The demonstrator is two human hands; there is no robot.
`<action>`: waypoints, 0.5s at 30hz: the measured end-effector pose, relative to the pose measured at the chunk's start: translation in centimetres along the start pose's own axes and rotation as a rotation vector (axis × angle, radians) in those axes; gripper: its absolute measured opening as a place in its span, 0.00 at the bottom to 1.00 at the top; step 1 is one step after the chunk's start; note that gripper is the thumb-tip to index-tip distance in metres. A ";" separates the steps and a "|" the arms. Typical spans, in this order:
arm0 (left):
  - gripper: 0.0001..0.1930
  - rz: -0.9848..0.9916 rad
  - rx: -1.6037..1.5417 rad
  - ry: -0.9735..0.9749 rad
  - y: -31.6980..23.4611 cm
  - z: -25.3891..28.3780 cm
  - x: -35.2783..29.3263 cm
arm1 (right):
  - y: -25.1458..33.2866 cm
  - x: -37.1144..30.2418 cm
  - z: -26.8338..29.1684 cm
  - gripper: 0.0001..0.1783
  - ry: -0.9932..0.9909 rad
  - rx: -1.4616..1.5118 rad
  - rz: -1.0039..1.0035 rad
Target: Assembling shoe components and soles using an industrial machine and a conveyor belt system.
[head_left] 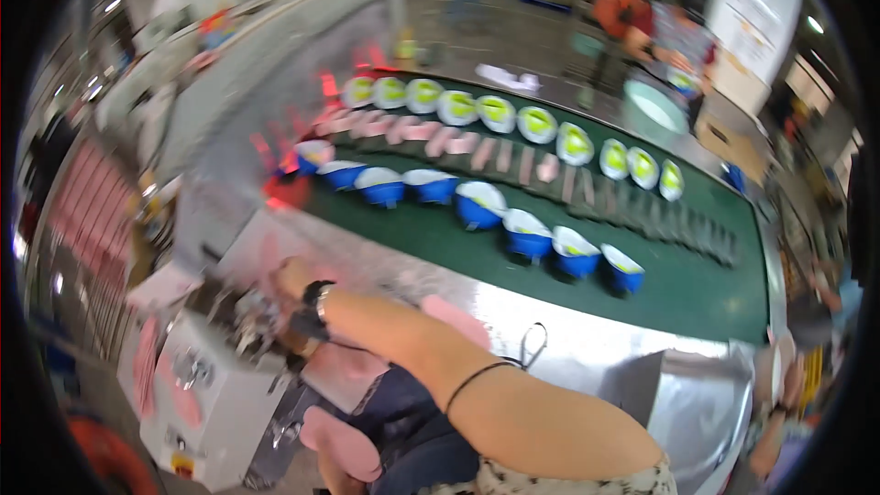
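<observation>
Holds the right hand [291, 277], black-strapped at the wrist, out to the left, beside a silvery metal mechanism [255, 319] on a white box-shaped machine [215, 426]. Blurs at the fingers: cannot tell clenched from released there, nor confirm any grasp on the smudged pale pink patch [268, 249] next to them.

Shows a flat, sole-shaped pink piece [344, 447] well apart from that hand, in the foreground near the bottom edge, with its long axis slanting from upper left to lower right. Places the left hand [337, 477] far nearer to it, visible only as a strip of bare skin at the lower side of the sole; cannot tell pinch from mere contact with the fingers out of sight.

Offers a second sole-shaped pink piece [456, 321] on a shiny metal ledge [495, 312], beyond the right forearm and to the right of the right hand, angled much the same way.

Rises behind to a green conveyor belt [697, 298] lined with blue-and-white rounded shells [529, 236], flat pink strips [458, 143] and white-and-yellow ovals [496, 115], with a co-worker [678, 41] on the far side.
</observation>
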State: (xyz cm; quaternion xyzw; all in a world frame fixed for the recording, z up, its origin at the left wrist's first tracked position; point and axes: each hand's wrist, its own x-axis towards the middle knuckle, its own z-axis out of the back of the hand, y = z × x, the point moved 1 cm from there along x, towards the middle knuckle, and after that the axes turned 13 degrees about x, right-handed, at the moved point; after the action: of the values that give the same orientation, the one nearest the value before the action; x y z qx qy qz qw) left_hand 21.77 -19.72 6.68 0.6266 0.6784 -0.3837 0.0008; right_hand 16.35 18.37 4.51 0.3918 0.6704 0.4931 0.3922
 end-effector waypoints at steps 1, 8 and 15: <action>0.22 0.212 -0.291 0.034 -0.3 0.6 0.5 | 1.2 0.4 2.6 0.11 -0.013 0.047 0.081; 0.23 0.168 0.527 0.058 0.7 -7.8 2.5 | 3.4 -5.9 35.6 0.08 -0.391 -0.291 0.586; 0.22 0.308 0.591 -0.043 2.1 -8.1 3.6 | 8.7 -24.4 66.6 0.17 -1.208 -0.884 0.186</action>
State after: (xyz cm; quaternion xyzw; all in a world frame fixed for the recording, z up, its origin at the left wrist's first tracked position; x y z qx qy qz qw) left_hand 26.64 -12.59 9.56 0.6868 0.4350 -0.5721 -0.1086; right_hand 87.76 21.52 2.64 0.4551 0.0428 0.4467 0.7691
